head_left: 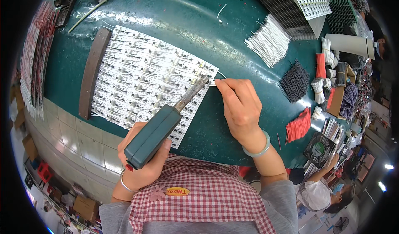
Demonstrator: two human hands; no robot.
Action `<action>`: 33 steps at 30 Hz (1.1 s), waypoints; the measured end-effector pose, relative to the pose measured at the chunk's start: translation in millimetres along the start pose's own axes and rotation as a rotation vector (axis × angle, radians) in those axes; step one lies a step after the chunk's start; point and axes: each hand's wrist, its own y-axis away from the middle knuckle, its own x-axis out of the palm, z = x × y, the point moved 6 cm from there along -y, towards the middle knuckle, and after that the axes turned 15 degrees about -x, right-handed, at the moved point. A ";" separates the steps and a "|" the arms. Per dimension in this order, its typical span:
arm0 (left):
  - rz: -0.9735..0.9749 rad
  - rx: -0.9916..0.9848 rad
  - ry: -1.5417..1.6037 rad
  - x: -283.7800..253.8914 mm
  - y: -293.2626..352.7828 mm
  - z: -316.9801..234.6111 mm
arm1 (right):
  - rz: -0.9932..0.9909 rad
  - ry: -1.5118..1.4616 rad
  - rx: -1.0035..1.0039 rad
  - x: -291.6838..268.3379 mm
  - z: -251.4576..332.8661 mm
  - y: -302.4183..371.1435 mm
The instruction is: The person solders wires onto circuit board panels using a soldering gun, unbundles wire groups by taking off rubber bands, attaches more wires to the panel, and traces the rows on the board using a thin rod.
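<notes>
My left hand is wrapped round the dark green handle of a soldering iron. Its metal tip reaches the upper right corner of a white circuit board panel. Rows of small components and thin white wires cover this panel. At the same corner, my right hand has thumb and forefinger pinched together on a thin wire, close beside the tip. The wire's held end is mostly hidden by the fingers. A brown bar lies along the panel's left edge.
White wires, black wires and red wires lie in piles at right. A small fan stands near the table's right edge. Wired board strips hang at far left. Another person sits at lower right.
</notes>
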 end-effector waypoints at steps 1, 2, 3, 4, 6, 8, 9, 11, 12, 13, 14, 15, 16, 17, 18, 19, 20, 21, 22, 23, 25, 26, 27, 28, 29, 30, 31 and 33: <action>-0.001 0.019 -0.025 0.4 -0.3 -1.6 | -0.001 -0.005 -0.005 -0.1 0.5 -0.4; -0.003 0.037 -0.050 0.8 -0.4 -3.1 | 0.000 0.000 -0.004 -0.1 0.7 -0.8; -0.003 0.036 -0.051 1.0 -0.7 -3.3 | 0.000 0.009 0.003 -0.1 0.7 -1.1; 0.002 0.029 -0.051 1.7 -1.2 -3.0 | 0.001 0.003 -0.001 0.1 1.0 -1.5; 0.009 0.022 -0.052 2.7 -2.0 -2.3 | 0.007 0.018 0.001 0.2 0.7 -1.8; 0.009 0.069 -0.078 3.4 -2.1 -4.1 | 0.014 0.022 -0.002 0.7 1.1 -2.2; 0.009 0.069 -0.078 3.6 -2.3 -3.6 | 0.014 0.032 0.001 0.6 1.0 -2.3; -0.002 0.097 -0.086 3.3 -2.1 -3.7 | 0.021 0.033 -0.003 0.7 1.5 -2.6; -0.001 0.089 -0.072 2.9 -2.2 -2.3 | 0.020 0.041 -0.001 0.5 1.6 -2.7; -0.012 0.099 -0.063 1.8 -2.0 -1.8 | 0.024 0.038 -0.004 0.9 1.8 -2.8; -0.023 0.109 -0.054 0.8 -1.3 -0.9 | 0.023 0.040 -0.007 0.9 2.1 -2.9; -0.023 0.109 -0.054 1.1 -0.9 0.5 | 0.018 0.046 -0.004 0.6 1.9 -2.8; -0.040 0.110 -0.026 0.1 -0.4 2.2 | 0.021 0.043 -0.008 0.9 2.3 -2.7; -0.058 0.111 0.003 -1.6 0.4 3.5 | 0.021 0.042 -0.006 1.0 2.2 -2.6; -0.057 0.111 0.003 -3.0 1.9 4.3 | 0.016 0.044 0.002 0.7 1.9 -2.2; -0.057 0.108 -0.005 -4.2 3.2 5.1 | 0.021 0.042 -0.004 1.1 2.3 -2.1; -0.067 0.137 -0.047 -5.0 5.0 3.7 | 0.020 0.040 0.003 1.1 2.0 -1.9; -0.057 0.104 -0.013 -5.5 4.9 5.9 | 0.020 0.041 0.012 1.1 1.5 -1.6; -0.058 0.111 0.018 -6.2 5.6 5.6 | 0.019 0.039 0.007 1.5 0.8 -1.7; -0.060 0.118 0.050 -7.0 6.4 5.2 | 0.012 0.042 -0.028 1.2 1.5 -2.3; -0.058 0.095 0.045 -7.5 8.2 5.5 | 0.007 0.046 -0.063 -0.3 4.1 -1.3; -0.066 0.083 0.015 -7.4 9.0 6.0 | -0.029 0.060 -0.090 -4.3 8.1 0.2; -0.057 0.071 0.042 -7.2 9.8 6.8 | -0.064 0.074 -0.110 -7.6 11.4 1.9; -0.058 0.054 0.051 -7.1 10.5 8.1 | -0.063 0.073 -0.118 -7.3 13.6 3.4; -0.058 0.036 0.059 -7.0 11.3 9.6 | -0.055 0.031 -0.100 -5.8 14.5 5.1; -0.057 0.035 0.059 -7.2 11.7 10.5 | -0.055 -0.008 -0.084 -4.2 14.6 6.6; -0.047 0.039 0.039 -6.5 11.8 11.3 | -0.047 -0.010 -0.083 -2.3 14.6 7.6; -0.036 0.041 0.018 -5.8 12.6 12.8 | -0.039 -0.028 -0.077 1.2 13.2 9.0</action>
